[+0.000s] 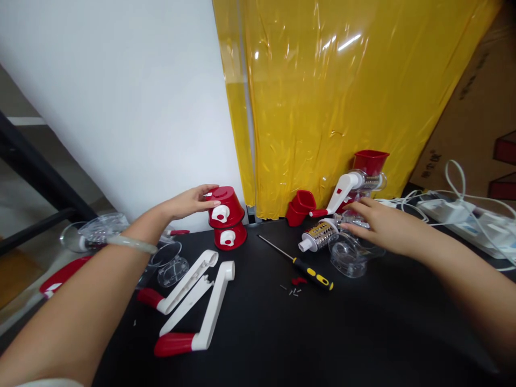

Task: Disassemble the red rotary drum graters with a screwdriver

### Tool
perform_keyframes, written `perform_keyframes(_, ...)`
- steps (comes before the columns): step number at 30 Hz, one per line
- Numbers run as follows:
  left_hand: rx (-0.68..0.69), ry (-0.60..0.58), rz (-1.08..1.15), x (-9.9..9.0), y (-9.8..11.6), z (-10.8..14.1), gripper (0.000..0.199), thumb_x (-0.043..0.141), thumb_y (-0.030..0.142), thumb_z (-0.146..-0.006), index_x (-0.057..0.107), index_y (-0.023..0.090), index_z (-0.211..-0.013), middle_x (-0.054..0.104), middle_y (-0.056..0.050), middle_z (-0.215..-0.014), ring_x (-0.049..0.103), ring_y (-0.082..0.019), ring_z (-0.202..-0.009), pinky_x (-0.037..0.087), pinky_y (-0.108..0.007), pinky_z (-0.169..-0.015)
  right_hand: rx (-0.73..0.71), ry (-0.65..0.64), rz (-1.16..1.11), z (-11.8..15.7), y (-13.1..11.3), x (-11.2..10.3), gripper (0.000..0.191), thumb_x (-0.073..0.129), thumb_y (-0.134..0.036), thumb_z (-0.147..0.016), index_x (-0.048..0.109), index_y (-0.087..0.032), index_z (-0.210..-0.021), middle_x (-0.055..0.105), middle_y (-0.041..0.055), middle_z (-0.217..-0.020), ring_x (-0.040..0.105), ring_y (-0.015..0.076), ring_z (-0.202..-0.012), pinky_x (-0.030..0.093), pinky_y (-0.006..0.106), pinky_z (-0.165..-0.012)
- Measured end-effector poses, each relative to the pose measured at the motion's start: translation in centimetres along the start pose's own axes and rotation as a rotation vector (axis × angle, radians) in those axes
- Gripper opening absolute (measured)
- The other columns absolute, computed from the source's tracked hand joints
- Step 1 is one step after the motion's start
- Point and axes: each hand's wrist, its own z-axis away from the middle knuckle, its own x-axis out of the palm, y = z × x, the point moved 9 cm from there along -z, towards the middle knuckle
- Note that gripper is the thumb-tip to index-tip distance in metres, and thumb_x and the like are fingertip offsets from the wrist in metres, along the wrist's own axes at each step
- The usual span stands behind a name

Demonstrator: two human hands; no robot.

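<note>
My left hand rests on the upper of two stacked red bases, thumb on its side by the white knob and fingers over its top. My right hand reaches over clear plastic parts at the right, its fingers bent and partly apart; whether it grips any of them cannot be made out. Just left of it lies a metal grater drum. Behind stands an assembled grater with a red hopper and a white crank.
A yellow-black screwdriver lies mid-table near small screws and a red piece. White crank handles with red grips lie front left. Red hoppers stand near the yellow film. White power strips with cables are at the right.
</note>
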Motion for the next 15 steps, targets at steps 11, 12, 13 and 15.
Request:
perform_keyframes(11, -0.059, -0.038, -0.198, -0.6, 0.3, 0.0, 0.081, 0.071, 0.059, -0.077, 0.048, 0.022, -0.146, 0.059, -0.011, -0.144, 0.058, -0.035, -0.129, 0.053, -0.042, -0.103, 0.011, -0.036, -0.011, 0.0, 0.1, 0.2, 0.069, 0.029, -0.071, -0.094, 0.061, -0.016, -0.123, 0.062, 0.0187, -0.118, 0.067, 0.0326, -0.096, 0.055, 0.05, -0.085)
perform_keyframes(12, -0.054, -0.035, -0.206, -0.6, 0.3, -0.1, 0.082, 0.071, 0.058, -0.077, 0.047, 0.022, -0.147, 0.057, -0.012, -0.146, 0.057, -0.035, -0.13, 0.052, -0.042, -0.103, 0.008, -0.037, -0.016, 0.0, 0.0, 0.3, 0.069, 0.029, -0.071, -0.094, 0.061, -0.016, -0.122, 0.062, 0.0185, -0.116, 0.067, 0.0326, -0.096, 0.055, 0.05, -0.085)
perform_keyframes(13, -0.05, -0.033, -0.211, -0.6, 0.3, -0.1, 0.085, 0.071, 0.058, -0.077, 0.044, 0.023, -0.149, 0.054, -0.012, -0.149, 0.055, -0.035, -0.132, 0.051, -0.042, -0.104, 0.005, -0.036, -0.021, -0.1, 0.0, 0.2, 0.068, 0.03, -0.07, -0.094, 0.061, -0.016, -0.121, 0.062, 0.0182, -0.115, 0.067, 0.0327, -0.097, 0.055, 0.049, -0.086)
perform_keyframes(15, -0.057, -0.017, -0.194, -0.8, 0.0, -0.3, 0.094, 0.072, 0.057, -0.078, 0.031, 0.024, -0.156, 0.047, -0.015, -0.154, 0.052, -0.034, -0.135, 0.051, -0.042, -0.105, 0.004, -0.024, -0.025, -0.1, 0.0, 0.2, 0.068, 0.03, -0.07, -0.094, 0.062, -0.016, -0.121, 0.063, 0.0178, -0.114, 0.067, 0.0325, -0.097, 0.055, 0.049, -0.086)
